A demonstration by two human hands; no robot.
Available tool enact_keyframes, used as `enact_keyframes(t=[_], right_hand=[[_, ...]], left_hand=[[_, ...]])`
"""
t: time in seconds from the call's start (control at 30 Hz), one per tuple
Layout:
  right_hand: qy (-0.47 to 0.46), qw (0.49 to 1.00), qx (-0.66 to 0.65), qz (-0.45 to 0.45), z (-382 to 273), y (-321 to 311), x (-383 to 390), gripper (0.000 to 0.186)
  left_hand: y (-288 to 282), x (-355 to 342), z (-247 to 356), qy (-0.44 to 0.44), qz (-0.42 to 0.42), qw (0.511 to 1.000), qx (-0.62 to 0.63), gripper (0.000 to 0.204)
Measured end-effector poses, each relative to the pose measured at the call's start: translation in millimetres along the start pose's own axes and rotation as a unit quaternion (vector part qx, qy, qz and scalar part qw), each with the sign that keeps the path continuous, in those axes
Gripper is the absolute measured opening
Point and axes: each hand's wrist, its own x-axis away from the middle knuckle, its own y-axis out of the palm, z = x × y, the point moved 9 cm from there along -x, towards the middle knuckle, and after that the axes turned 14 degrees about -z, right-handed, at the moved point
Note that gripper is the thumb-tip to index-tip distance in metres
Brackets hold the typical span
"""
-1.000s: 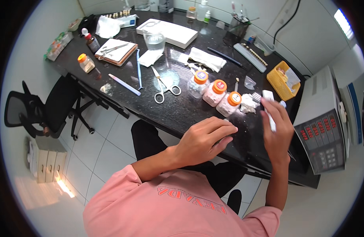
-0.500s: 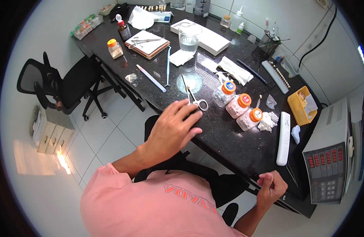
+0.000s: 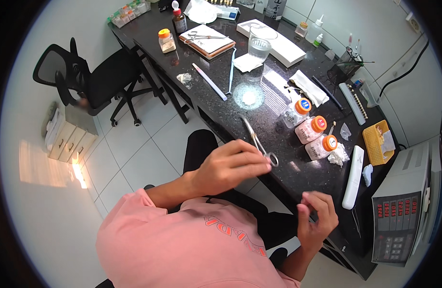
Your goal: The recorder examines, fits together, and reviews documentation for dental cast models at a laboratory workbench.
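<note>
My left hand [image 3: 233,164] is closed on a shiny ring-handled metal tool [image 3: 253,134], either scissors or clamp forceps; which one I cannot tell. Its slim, slightly curved tips point away from me, just above the near edge of the black table, and one finger ring shows beside my fingertips. My right hand [image 3: 319,216], fingers curled loosely and apart, hovers by the table edge at the lower right with nothing visible in it. Three orange-lidded jars [image 3: 309,129] stand beyond the tool, one with clear contents and two with pinkish contents.
A glass of water [image 3: 260,44] stands by a long white box [image 3: 283,50]. Nearer lie a light-coloured pen [image 3: 209,82], a blue double-ended instrument [image 3: 231,72] and a notebook [image 3: 207,43] with another ring-handled tool. Rightward are a white elongated device [image 3: 353,177], a yellow basket [image 3: 372,144] and a grey display unit [image 3: 398,225].
My left hand has drawn the ring-handled tool toward me and rightward, lifting it off the table. My right hand has loosened from a fist, its fingers parting. The view has shifted.
</note>
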Motion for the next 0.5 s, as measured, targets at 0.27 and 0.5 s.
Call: enact_keyframes(t=[0.27,0.5], right_hand=[[0.006,1.0,0.01,-0.024,-1,17,2,0.02],[0.139,0.978,-0.155,0.02,25,11,31,0.029]], left_hand=[[25,-24,39,0.107,0.06,0.974,0.193,0.033],[46,-54,57,0.097,-0.006,0.956,0.275,0.036]])
